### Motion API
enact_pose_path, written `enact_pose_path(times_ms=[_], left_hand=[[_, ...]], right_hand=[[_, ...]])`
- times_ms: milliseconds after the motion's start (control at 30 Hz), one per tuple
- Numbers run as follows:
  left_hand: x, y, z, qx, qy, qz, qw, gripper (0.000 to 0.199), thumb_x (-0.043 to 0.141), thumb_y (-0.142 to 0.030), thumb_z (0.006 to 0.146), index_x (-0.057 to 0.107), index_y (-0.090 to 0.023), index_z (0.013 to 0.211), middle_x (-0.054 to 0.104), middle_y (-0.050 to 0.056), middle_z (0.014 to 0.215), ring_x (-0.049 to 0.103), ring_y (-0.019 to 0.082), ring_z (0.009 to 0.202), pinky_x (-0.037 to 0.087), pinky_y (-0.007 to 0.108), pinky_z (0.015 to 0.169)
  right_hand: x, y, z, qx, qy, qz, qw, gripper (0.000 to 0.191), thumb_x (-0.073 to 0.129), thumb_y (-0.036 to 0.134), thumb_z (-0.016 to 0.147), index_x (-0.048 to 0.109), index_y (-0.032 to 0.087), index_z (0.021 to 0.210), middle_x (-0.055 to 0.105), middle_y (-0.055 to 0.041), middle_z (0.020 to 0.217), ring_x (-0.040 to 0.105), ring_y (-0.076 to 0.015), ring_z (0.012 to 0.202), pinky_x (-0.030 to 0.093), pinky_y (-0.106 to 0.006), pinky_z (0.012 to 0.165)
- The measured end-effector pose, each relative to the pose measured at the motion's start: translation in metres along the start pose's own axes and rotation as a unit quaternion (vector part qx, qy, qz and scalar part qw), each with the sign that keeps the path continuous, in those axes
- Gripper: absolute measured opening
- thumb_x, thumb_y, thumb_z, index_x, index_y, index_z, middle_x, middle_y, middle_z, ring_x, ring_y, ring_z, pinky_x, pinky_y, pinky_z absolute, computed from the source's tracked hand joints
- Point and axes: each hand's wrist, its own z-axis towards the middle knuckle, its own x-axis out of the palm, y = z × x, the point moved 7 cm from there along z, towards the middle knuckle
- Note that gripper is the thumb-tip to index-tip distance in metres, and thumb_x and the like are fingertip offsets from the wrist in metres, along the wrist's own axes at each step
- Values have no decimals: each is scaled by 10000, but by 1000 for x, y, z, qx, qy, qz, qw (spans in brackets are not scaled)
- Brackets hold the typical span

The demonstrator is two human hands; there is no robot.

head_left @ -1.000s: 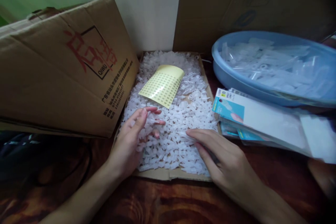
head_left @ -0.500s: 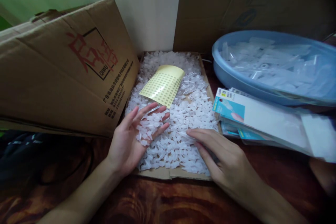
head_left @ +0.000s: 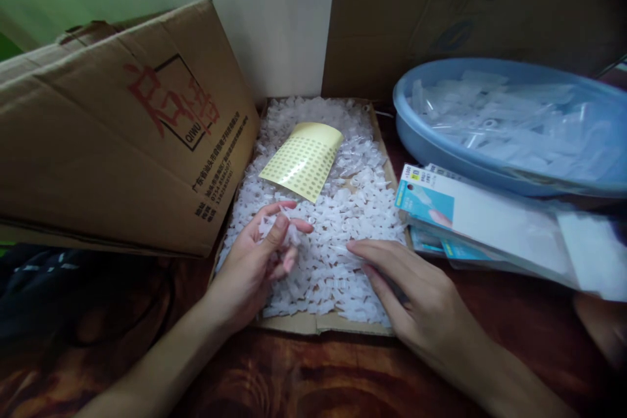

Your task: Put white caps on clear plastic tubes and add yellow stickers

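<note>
My left hand [head_left: 264, 248] is cupped over the left side of a shallow cardboard tray [head_left: 294, 323], its fingers curled round a cluster of small translucent white plastic pieces [head_left: 287, 233]. A layer of the same loose pieces [head_left: 333, 274] covers the tray. On the tray's right side rests my right hand [head_left: 411, 281], palm down, with thumb and fingers drawn together at the pieces. Whatever lies between those fingertips cannot be made out. Just beyond my left hand, a yellow sheet of small round stickers [head_left: 306, 160] lies curved on top of the pieces.
A large printed cardboard box [head_left: 122, 137] leans on the left. At the right stands a blue basin [head_left: 406, 124] holding clear plastic items. In front of it lie flat packs with blue-and-white cards [head_left: 484, 222]. The tabletop [head_left: 343, 379] is dark, patterned wood.
My left hand has gone from an open palm bearing the pieces to fingers and thumb curled around them. The right hand has stayed nearly still.
</note>
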Motion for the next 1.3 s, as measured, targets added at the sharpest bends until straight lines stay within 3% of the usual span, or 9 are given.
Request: enact_pose_path(times_ms=[100,167,300,433,600,733,933,1133,1300], left_hand=[[1,-1,-1,7,7,23,1000,337,653,-437,981,604,-190,1205,671,-14,867,418,-33,439,287,79,416],[1,-1,-2,1,16,21,1000,338,626,-451,994,607,-194,1212,678,2,904,493,-9,489,311,83,419],[3,3,-3,-15,27,-13,999,340,666,-281,986,565,-196,1300,697,82,1179,705,101,839,550,138,652],[4,5,-2,-18,25,-37,999,388,660,-125,963,534,-175,1326,685,110,1247,733,170,1028,609,200,822],[5,7,-1,-27,33,-37,998,349,631,-172,990,511,-177,1318,695,110,1198,761,181,920,627,198,668],[5,7,-2,-34,37,-15,999,327,649,-279,990,540,-179,1281,699,69,1017,755,210,904,619,203,567],[6,1,-5,11,51,-7,999,401,773,-289,906,583,-203,1248,687,27,875,697,177,955,652,282,778],[12,2,-8,-7,67,-84,994,330,699,-250,964,597,-244,1278,708,39,1046,625,262,1256,576,489,1041],[14,4,-13,-21,56,-195,979,273,613,-299,1016,603,-277,1287,687,28,1170,517,287,1392,484,613,1120]], right_hand=[[0,0,0,-1,2,0,1000,336,528,14,993,604,158,1287,680,-58,1227,628,-138,1161,489,-267,1058],[1,1,0,-4,1,1,1000,335,529,13,993,606,157,1285,680,-56,1221,626,-135,1159,482,-261,1060],[1,0,0,-1,3,0,1000,330,532,16,995,607,155,1285,675,-59,1232,621,-138,1165,474,-265,1062],[1,0,0,-3,1,-1,1000,331,529,15,995,607,153,1285,676,-63,1231,623,-146,1161,481,-285,1052],[0,1,1,-8,-1,-2,1000,333,530,8,992,605,148,1285,676,-65,1222,626,-146,1150,485,-285,1041],[0,1,0,-7,-2,0,1000,331,529,6,992,607,147,1281,676,-63,1225,626,-140,1152,483,-277,1044],[0,0,1,-11,-2,-7,1000,343,530,-5,981,611,133,1285,676,-81,1220,630,-164,1145,500,-309,1028],[-5,30,-1,-135,-2,-40,990,430,404,-65,939,609,33,1304,661,-169,1182,609,-253,1128,493,-456,994],[-4,66,-6,-230,-25,-6,973,338,357,99,1073,676,62,1178,732,-95,959,672,-193,968,500,-422,1063]])
